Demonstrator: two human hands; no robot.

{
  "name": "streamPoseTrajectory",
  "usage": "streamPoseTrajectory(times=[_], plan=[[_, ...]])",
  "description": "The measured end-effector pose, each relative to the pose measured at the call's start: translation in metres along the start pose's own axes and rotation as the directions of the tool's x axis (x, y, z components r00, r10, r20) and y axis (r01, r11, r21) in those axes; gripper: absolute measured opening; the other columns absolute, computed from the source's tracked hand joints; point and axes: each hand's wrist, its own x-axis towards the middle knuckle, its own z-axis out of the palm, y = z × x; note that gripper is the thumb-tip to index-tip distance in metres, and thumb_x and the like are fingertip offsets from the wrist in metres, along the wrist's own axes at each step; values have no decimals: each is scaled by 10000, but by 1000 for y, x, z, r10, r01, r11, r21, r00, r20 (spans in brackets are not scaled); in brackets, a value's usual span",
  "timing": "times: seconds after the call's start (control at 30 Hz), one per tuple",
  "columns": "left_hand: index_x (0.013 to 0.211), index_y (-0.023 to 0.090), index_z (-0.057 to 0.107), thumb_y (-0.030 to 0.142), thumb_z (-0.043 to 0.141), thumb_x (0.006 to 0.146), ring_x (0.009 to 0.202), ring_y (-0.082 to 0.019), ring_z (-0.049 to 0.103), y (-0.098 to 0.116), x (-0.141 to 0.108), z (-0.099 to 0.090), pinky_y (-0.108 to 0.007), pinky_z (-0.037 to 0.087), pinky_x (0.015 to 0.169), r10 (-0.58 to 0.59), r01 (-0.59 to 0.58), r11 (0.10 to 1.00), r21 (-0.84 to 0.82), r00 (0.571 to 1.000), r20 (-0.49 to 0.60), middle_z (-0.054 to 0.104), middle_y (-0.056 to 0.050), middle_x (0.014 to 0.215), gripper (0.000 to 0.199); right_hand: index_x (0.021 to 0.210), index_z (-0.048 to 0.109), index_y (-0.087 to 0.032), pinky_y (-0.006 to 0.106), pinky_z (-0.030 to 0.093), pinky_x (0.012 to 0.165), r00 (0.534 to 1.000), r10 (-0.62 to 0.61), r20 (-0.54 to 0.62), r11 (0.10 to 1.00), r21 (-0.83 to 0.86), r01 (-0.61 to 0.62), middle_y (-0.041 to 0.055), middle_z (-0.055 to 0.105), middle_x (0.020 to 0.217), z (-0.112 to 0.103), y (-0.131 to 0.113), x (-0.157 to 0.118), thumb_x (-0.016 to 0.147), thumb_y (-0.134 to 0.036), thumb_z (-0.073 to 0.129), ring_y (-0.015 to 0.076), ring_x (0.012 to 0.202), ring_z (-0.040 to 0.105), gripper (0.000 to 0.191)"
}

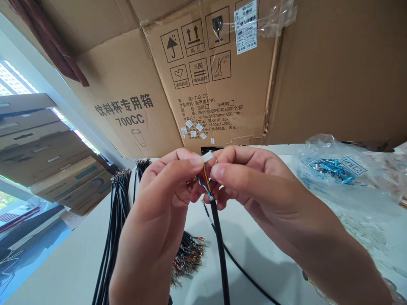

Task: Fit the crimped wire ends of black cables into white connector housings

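Note:
My left hand and my right hand meet in front of me, with their fingertips pinching the stripped end of a black multi-core cable. Thin orange, red and blue wires fan out from its sheath between my fingers. A small white connector sits at the top of them, held between my thumbs and forefingers. My fingers hide part of the wires. The cable runs down from my hands across a white table.
A bundle of long black cables lies left of my left hand, beside a pile of stripped wire ends. On the right is a clear plastic bag of blue parts. Large cardboard cartons stand behind the table, with flattened cartons at left.

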Motion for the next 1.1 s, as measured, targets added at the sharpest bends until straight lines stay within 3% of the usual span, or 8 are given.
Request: streamPoseTrajectory(times=[0.4,0.73,1.03,1.1], plan=[[501,179,500,163,567,818,490,-119,503,-1,0,0,-256,476,525,3,-3,1000,17,1000,0,456,23,506,325,665,636,-145,145,478,594,1000,-3,6,1000,30,3,-33,604,650,0,1,0,746,-298,813,52,626,547,247],[513,166,508,170,622,793,534,-91,432,-2,-1,-1,-213,433,530,41,-37,997,68,998,-57,441,30,532,303,680,622,-161,172,467,610,1000,-25,-17,1000,-9,25,-34,607,658,-1,3,-2,763,-322,804,68,653,561,257],[541,189,566,168,633,769,518,-79,482,-3,-2,1,-181,405,507,95,-85,990,113,992,-85,511,40,513,239,644,612,-178,199,468,557,976,-175,-131,972,-181,150,-32,614,643,3,5,-2,712,-221,795,76,595,545,200],[527,195,556,184,638,752,514,-86,487,-3,-2,2,-186,410,495,159,-122,968,218,974,-159,525,38,509,240,651,612,-190,200,462,528,964,-208,-164,961,-220,170,-37,619,653,4,5,-4,702,-194,784,78,582,546,179]])
